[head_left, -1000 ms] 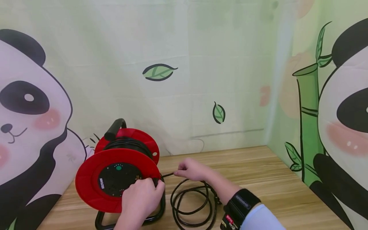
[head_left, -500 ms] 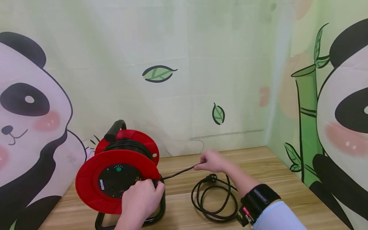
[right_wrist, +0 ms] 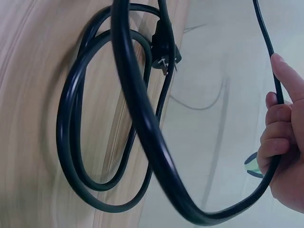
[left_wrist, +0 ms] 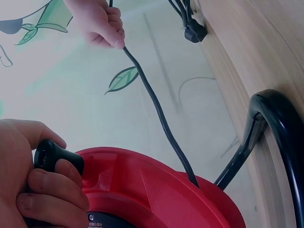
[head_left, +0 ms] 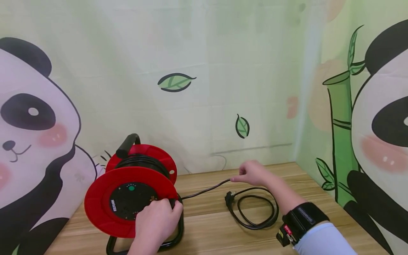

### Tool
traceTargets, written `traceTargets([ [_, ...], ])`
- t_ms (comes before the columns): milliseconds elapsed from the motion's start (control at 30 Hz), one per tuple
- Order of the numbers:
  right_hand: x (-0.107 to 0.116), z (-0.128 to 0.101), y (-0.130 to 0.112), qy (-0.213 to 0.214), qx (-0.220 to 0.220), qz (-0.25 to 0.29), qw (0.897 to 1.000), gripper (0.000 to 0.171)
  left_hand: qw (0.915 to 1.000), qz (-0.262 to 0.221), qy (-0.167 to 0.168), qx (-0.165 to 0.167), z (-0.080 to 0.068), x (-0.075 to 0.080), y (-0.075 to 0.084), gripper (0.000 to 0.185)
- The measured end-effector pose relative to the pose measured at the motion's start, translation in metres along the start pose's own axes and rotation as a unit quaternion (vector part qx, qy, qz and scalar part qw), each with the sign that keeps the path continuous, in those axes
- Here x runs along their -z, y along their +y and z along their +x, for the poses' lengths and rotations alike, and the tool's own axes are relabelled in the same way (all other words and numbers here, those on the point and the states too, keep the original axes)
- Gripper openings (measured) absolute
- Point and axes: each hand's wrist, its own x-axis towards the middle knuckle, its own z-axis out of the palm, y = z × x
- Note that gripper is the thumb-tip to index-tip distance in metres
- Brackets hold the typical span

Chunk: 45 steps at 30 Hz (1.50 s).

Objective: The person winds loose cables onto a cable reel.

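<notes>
A red cable reel (head_left: 102, 212) with black cable wound on its drum stands on the table at the left. My left hand (head_left: 157, 221) grips the small black crank knob (left_wrist: 59, 156) on the reel's front disc, fingers curled round it in the left wrist view. Out to the right, my right hand (head_left: 251, 173) holds the black cable (head_left: 207, 189), which runs in a slightly sagging line from the reel to my fingers. Past that hand the cable drops into loose loops (right_wrist: 71, 128) on the table, ending in a black plug (head_left: 229, 199).
The reel has a black tubular stand (left_wrist: 273, 111) at its base and a black carrying handle (head_left: 127, 145) on top. A wood-grain table (head_left: 204, 233) meets a panda-printed cloth backdrop (head_left: 204, 106) behind and at the right. A black strap (head_left: 304, 216) circles my right wrist.
My right hand has moved right, away from the reel, and more cable now spans between them. The loops and plug have shifted right along the table. My left hand stays at the knob.
</notes>
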Motion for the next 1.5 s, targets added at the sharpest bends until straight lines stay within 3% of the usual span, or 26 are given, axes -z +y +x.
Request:
traceTargets([
  [267, 0.016, -0.014, 0.019, 0.035, -0.013, -0.073, 0.997, 0.05, 1.0, 0.001, -0.004, -0.002, 0.0, -0.003, 0.002, 0.049],
  [567, 0.043, -0.035, 0.061, 0.097, -0.021, -0.06, 0.993, 0.045, 1.0, 0.004, -0.007, 0.004, 0.001, -0.001, -0.004, 0.049],
  [967, 0.045, -0.039, 0.06, 0.119, -0.053, -0.066, 0.989, 0.044, 0.9999, 0.0, -0.012, 0.0, 0.0, -0.001, -0.002, 0.048],
  [1500, 0.039, -0.041, 0.062, 0.123, -0.039, -0.054, 0.99, 0.047, 0.9998, 0.006, -0.014, -0.011, -0.001, -0.003, -0.004, 0.047],
])
